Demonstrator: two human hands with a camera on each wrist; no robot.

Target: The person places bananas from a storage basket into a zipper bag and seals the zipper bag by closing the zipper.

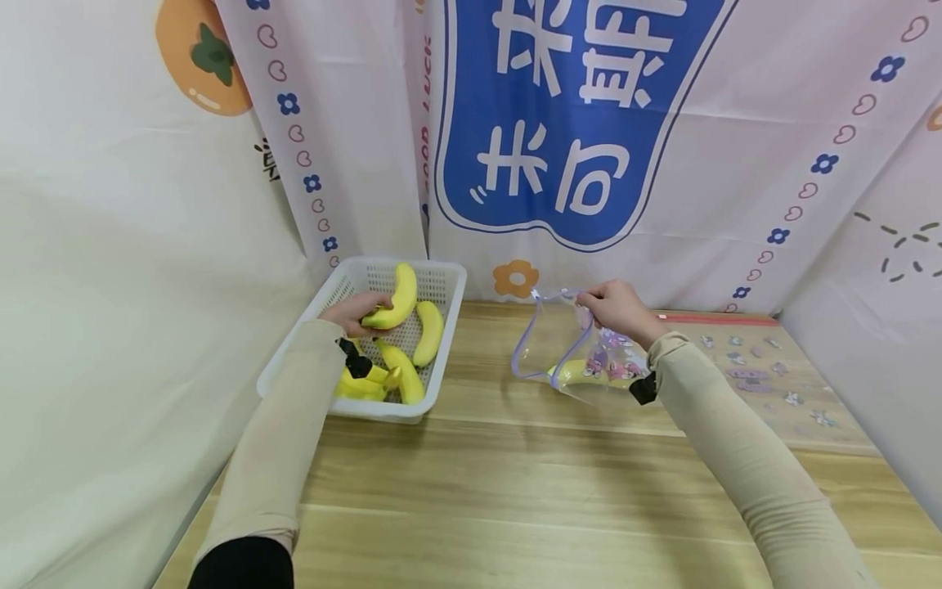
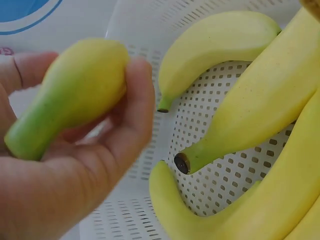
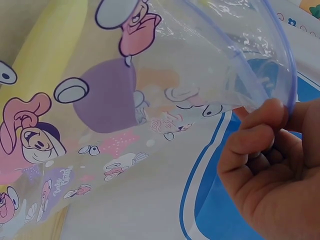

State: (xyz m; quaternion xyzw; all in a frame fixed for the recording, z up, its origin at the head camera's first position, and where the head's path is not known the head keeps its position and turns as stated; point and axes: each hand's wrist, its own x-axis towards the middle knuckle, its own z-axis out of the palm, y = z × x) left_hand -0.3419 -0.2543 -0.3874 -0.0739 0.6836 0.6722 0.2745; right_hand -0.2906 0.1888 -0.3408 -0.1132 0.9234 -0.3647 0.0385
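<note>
My left hand [image 1: 358, 313] grips a yellow banana [image 1: 401, 298] over the white basket [image 1: 458, 303]. In the left wrist view, the fingers and thumb curl round that banana [image 2: 85, 85], its green end toward the wrist. Several more bananas [image 1: 429, 334] lie in the basket below. On the right, my right hand [image 1: 618, 309] pinches the purple-edged rim of a clear zip bag [image 1: 533, 335], whose mouth gapes toward the basket. Inside the bag lies a banana [image 1: 574, 373], partly covered by pink and purple cartoon prints. The right wrist view shows thumb and fingers [image 3: 265, 115] at the bag's corner.
A flat stack of printed clear bags with a red strip [image 1: 751, 376] lies at the right of the wooden table [image 1: 471, 499]. A printed white cloth [image 1: 368, 164] hangs behind the table, with more white cloth on both sides.
</note>
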